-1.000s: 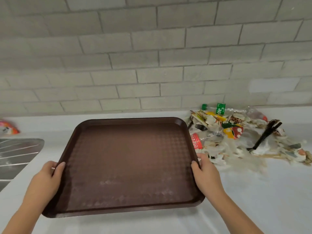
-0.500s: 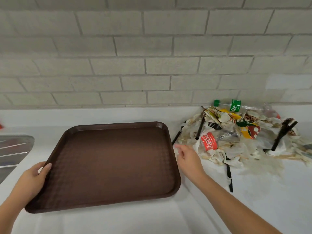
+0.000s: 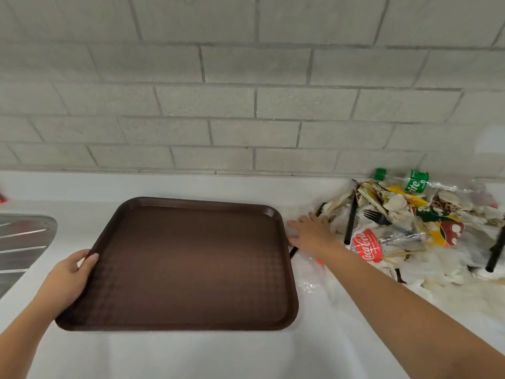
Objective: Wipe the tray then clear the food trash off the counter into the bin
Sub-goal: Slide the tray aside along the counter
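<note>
A dark brown plastic tray [image 3: 188, 266] lies flat on the white counter [image 3: 207, 354]. My left hand [image 3: 68, 274] grips its left rim, thumb on top of the edge. Off the tray's right rim, my right hand [image 3: 311, 231] reaches with straight fingers onto the near edge of a heap of food trash [image 3: 415, 231]. The heap holds crumpled white napkins, a crushed Coca-Cola bottle [image 3: 367, 246], a Sprite bottle [image 3: 407, 181], printed wrappers and a black plastic fork [image 3: 375, 216].
A steel sink drainboard [image 3: 21, 242] lies at the left edge of the counter. A grey brick wall [image 3: 246, 91] runs along the back. Black plastic cutlery [image 3: 496, 251] sticks out of the heap at the far right. No bin is in view.
The tray went from tilted and held by both hands to lying flat on the counter. My right hand let go of its right rim and moved right to the trash heap.
</note>
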`<state>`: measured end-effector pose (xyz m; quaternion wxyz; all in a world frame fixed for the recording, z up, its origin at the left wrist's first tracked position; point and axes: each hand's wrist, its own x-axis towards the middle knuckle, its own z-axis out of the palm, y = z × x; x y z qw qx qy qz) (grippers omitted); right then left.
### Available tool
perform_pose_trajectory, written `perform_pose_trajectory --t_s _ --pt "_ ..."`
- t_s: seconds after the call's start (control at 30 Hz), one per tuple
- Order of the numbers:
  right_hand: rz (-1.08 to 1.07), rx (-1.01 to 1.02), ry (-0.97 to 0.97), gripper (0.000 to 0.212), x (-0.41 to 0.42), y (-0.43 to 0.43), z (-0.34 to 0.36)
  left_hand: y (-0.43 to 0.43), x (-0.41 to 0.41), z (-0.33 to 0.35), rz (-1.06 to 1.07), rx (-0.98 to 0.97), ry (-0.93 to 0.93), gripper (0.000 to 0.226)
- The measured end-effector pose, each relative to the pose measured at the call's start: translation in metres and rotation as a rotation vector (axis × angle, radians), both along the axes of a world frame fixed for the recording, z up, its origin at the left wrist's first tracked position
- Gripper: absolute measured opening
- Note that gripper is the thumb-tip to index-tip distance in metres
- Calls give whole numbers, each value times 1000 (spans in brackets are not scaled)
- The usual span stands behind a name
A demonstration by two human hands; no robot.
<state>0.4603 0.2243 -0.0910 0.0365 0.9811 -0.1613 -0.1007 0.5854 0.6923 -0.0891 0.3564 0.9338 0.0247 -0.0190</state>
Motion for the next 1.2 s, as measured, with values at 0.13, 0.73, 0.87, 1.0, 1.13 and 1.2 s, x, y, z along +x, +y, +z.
perform_pose_trajectory --t_s 0.13,0.73,0.87,1.0,1.13,1.2 --pt "-58 -102 -48 40 -11 -6 -7 -16 4 0 -20 -9 9 27" --pt "142 99 -175 66 -94 -15 1 -40 18 -18 -71 106 -7 33" --pt "17 158 -334 50 -90 -17 4 -54 15 -21 -73 249 -89 30" --pt "-38 172 -346 54 -89 -13 7 -59 11 -23 -46 343 -119 31" --pt "-22 201 -319 57 -98 -8 13 -65 8 -16 -17 484 -108 33" --pt "-11 228 -332 54 -108 -6 17 -79 2 -9 -42 558 -217 32"
